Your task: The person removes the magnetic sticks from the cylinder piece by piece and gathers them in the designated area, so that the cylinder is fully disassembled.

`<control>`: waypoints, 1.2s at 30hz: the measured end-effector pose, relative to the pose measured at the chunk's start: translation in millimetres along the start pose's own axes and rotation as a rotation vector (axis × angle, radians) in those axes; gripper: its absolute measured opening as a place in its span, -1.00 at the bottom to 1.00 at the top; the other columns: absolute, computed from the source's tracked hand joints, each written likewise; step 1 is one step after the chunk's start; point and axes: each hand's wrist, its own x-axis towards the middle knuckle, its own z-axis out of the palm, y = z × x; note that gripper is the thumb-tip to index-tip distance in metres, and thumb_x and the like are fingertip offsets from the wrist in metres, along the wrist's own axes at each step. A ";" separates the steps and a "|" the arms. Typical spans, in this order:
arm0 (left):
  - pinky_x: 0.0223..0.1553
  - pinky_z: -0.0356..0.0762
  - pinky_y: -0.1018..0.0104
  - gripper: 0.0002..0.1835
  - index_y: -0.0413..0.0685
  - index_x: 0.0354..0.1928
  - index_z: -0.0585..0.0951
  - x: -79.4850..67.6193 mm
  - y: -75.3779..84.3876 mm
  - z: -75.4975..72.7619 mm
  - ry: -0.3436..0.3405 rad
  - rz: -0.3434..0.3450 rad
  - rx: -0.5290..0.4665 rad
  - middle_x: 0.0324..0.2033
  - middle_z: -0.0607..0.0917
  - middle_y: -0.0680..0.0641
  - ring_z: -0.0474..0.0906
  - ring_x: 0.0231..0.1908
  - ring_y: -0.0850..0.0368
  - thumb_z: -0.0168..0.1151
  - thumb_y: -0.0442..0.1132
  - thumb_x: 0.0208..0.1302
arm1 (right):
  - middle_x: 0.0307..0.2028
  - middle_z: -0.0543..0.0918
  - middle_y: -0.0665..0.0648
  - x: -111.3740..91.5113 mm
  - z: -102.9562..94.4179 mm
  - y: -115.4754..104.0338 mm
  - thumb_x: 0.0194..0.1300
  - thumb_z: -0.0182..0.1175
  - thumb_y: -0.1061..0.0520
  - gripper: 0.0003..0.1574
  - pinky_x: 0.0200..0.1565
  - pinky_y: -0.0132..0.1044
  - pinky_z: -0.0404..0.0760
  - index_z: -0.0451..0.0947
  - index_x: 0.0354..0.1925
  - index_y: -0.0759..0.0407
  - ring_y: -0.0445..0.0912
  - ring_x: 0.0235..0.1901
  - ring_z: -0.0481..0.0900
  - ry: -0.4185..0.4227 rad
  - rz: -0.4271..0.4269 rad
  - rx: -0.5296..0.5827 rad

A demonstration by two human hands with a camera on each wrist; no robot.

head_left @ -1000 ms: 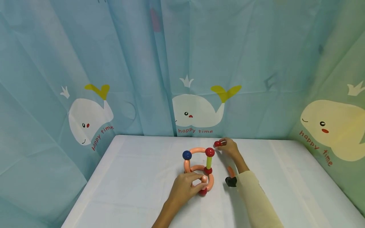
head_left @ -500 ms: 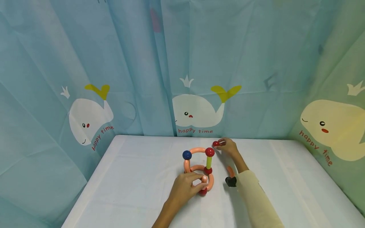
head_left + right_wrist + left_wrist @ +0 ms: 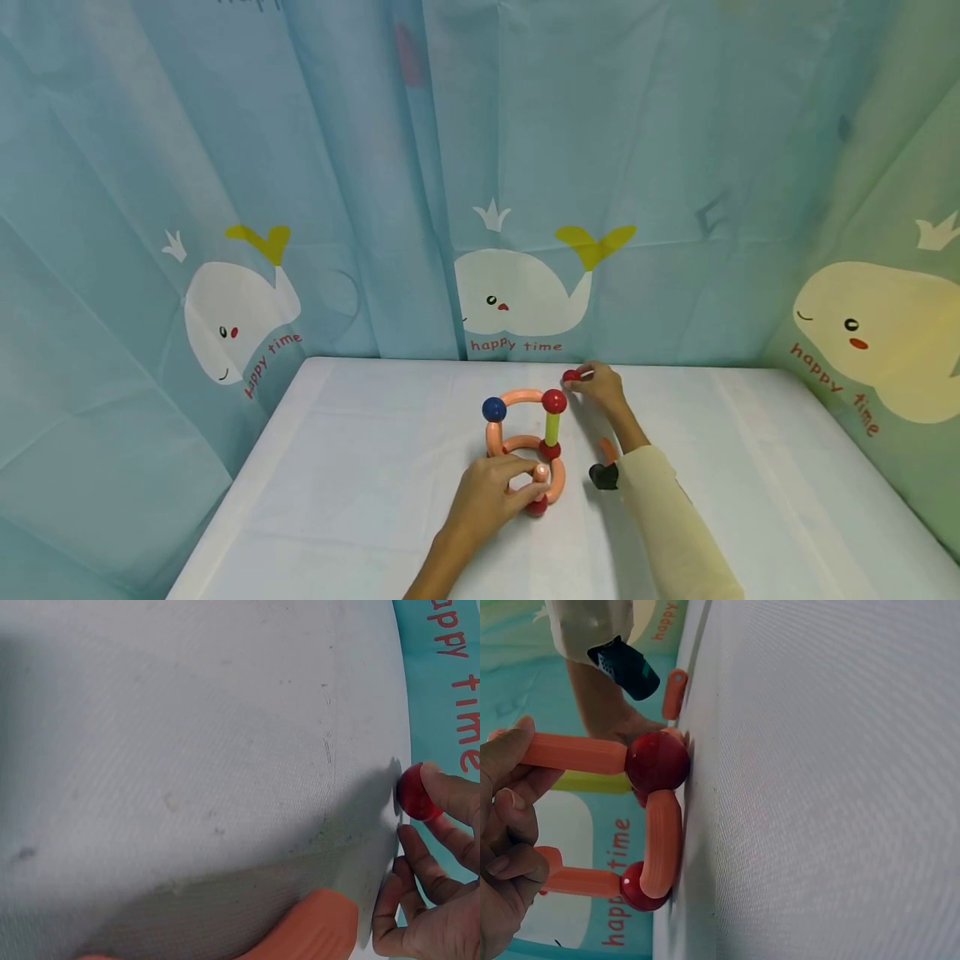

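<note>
A frame of orange sticks and balls stands mid-table, with a blue ball (image 3: 494, 409) and a red ball (image 3: 554, 401) on its upper corners and a yellow-green stick (image 3: 552, 430) under the red one. My left hand (image 3: 489, 498) pinches the top of an upright orange stick (image 3: 577, 754) at the frame's near side. Below that stick is a red ball (image 3: 658, 762) joined to a curved orange stick (image 3: 662, 844). Near the table's back edge, my right hand (image 3: 603, 389) pinches a loose red ball (image 3: 417, 793) between thumb and finger.
A loose curved orange stick (image 3: 608, 451) lies on the white table (image 3: 360, 483) right of the frame, beside the right forearm. A dark wrist camera (image 3: 603, 477) sits at the right sleeve. A blue whale-print curtain (image 3: 405, 275) rises behind the table's back edge.
Both hands keep their grips and the frame stands as before. The red ball in my right hand shifts only slightly at the back edge. The head view has moved a little.
</note>
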 end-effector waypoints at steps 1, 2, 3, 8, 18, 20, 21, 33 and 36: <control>-0.51 0.12 0.79 -0.82 0.08 -0.27 0.75 -0.1 0.2 0.0 -0.001 -0.001 0.003 -0.47 0.72 0.20 0.25 -0.63 0.50 0.43 -0.05 0.13 | 0.09 0.52 0.45 -0.2 0.0 0.1 0.26 0.31 0.04 -0.38 0.10 0.03 0.54 0.39 0.13 0.39 0.22 0.05 0.48 0.000 -0.001 0.000; -0.51 0.12 0.79 -0.82 0.07 -0.27 0.75 0.0 0.3 0.1 0.000 -0.002 0.006 -0.47 0.72 0.20 0.24 -0.63 0.50 0.43 -0.04 0.13 | 0.10 0.52 0.45 0.1 0.2 0.3 0.26 0.31 0.04 -0.38 0.11 0.03 0.53 0.39 0.13 0.38 0.22 0.06 0.48 -0.001 0.002 0.002; -0.51 0.12 0.79 -0.82 0.07 -0.27 0.75 0.0 0.4 0.2 0.001 -0.003 0.004 -0.46 0.73 0.19 0.25 -0.63 0.50 0.43 -0.04 0.12 | 0.11 0.51 0.45 0.4 0.3 0.5 0.26 0.31 0.04 -0.37 0.12 0.03 0.53 0.38 0.14 0.38 0.22 0.07 0.48 -0.002 0.003 0.002; -0.48 0.19 0.80 -0.81 0.07 -0.25 0.76 0.5 0.5 0.2 -0.003 -0.003 0.011 -0.40 0.75 0.20 0.29 -0.61 0.52 0.42 -0.04 0.14 | 0.12 0.51 0.45 3.4 1.0 2.1 0.26 0.30 0.03 -0.35 0.12 0.04 0.54 0.38 0.17 0.38 0.23 0.08 0.49 0.000 -0.005 -0.013; -0.53 0.04 0.76 -0.80 0.09 -0.33 0.72 -1.2 0.5 0.9 0.020 0.016 0.038 -0.57 0.63 0.21 0.16 -0.63 0.51 0.45 -0.01 0.07 | 0.12 0.51 0.46 3.9 1.2 2.6 0.26 0.30 0.02 -0.32 0.10 0.03 0.55 0.37 0.19 0.38 0.24 0.08 0.50 -0.010 0.003 -0.024; -0.54 0.04 0.76 -0.81 0.09 -0.33 0.71 -1.2 0.4 1.4 0.018 0.012 0.029 -0.59 0.62 0.21 0.15 -0.63 0.51 0.45 -0.01 0.07 | 0.12 0.51 0.46 3.4 0.4 3.0 0.26 0.30 0.03 -0.32 0.09 0.03 0.55 0.37 0.19 0.39 0.24 0.08 0.50 -0.009 -0.002 -0.029; -0.54 0.04 0.76 -0.80 0.09 -0.33 0.71 -1.2 0.3 1.7 0.017 0.010 0.030 -0.59 0.62 0.21 0.16 -0.64 0.51 0.45 -0.01 0.07 | 0.12 0.51 0.46 3.0 0.0 3.2 0.25 0.31 0.02 -0.32 0.09 0.03 0.54 0.37 0.19 0.39 0.24 0.08 0.50 -0.011 -0.002 -0.029; -0.47 0.26 0.77 -0.81 0.11 -0.31 0.72 -2.2 -2.2 1.0 -0.026 0.013 0.059 -0.47 0.73 0.18 0.49 -0.57 0.39 0.40 0.02 0.16 | 0.23 0.43 0.49 -10.5 -22.0 3.0 0.40 0.11 -0.02 -0.37 0.22 0.15 0.38 0.35 0.25 0.37 0.28 0.23 0.38 -0.049 -0.016 0.096; -0.42 0.33 0.74 -0.78 0.11 -0.28 0.73 -2.5 -1.1 1.1 -0.053 -0.003 0.053 -0.43 0.74 0.19 0.55 -0.52 0.36 0.41 0.04 0.14 | 0.26 0.39 0.49 -21.1 -34.6 -1.8 0.45 0.04 -0.06 -0.36 0.22 0.13 0.42 0.34 0.26 0.38 0.29 0.24 0.37 -0.065 -0.018 0.111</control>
